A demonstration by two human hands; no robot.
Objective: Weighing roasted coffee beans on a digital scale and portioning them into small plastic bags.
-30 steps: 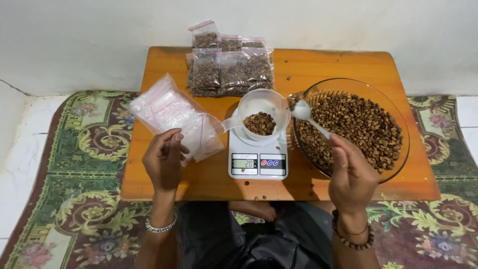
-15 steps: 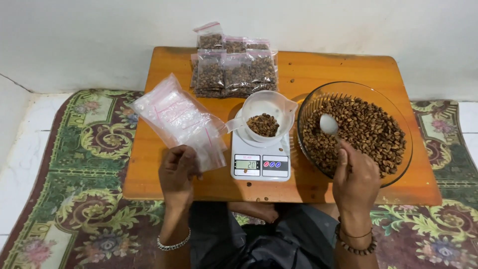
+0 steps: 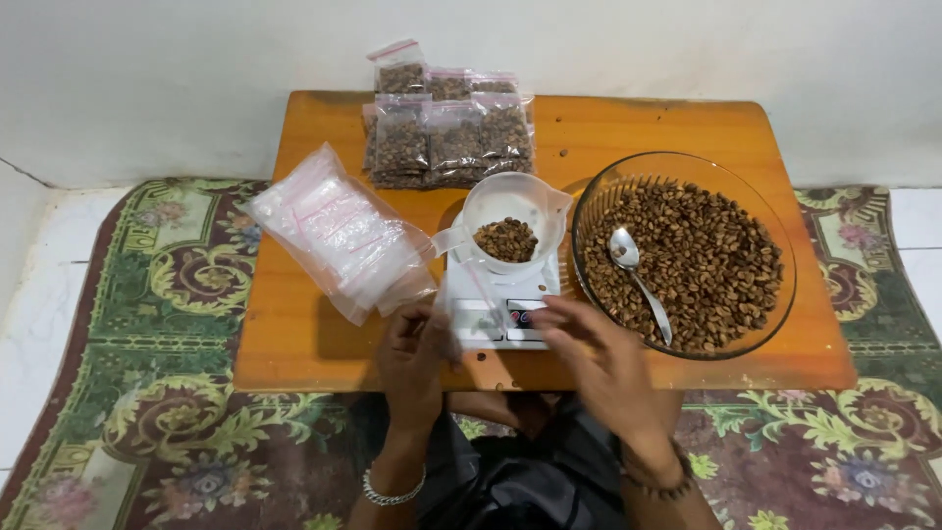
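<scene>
The front of the white scale (image 3: 498, 312) is half covered by the two hands, and its display is too blurred to make out. Between the hands there seems to be a thin clear bag (image 3: 483, 294) with a pinkish strip, but it is nearly see-through against the scale, and I cannot tell which fingers actually pinch it. The left hand (image 3: 412, 361) sits at the near edge of the surface (image 3: 294, 344), fingers curled loosely together, just under the heap of empty clear bags (image 3: 339, 231). The right hand (image 3: 599, 358) is motion-blurred, fingers spread and reaching leftward over the scale's front; whether it grips anything I cannot tell.

On the scale stands a white cup (image 3: 510, 226) with a small mound of brown beans (image 3: 506, 239) inside, just beyond both hands. To the right, touching the scale's side, a big glass bowl (image 3: 775, 294) holds many more beans, with a metal spoon (image 3: 636, 275) lying loose on them, clear of the right hand.

At the far edge lie filled packets (image 3: 451, 137), small clear rectangles with pink seal strips, stacked in overlapping rows.
</scene>
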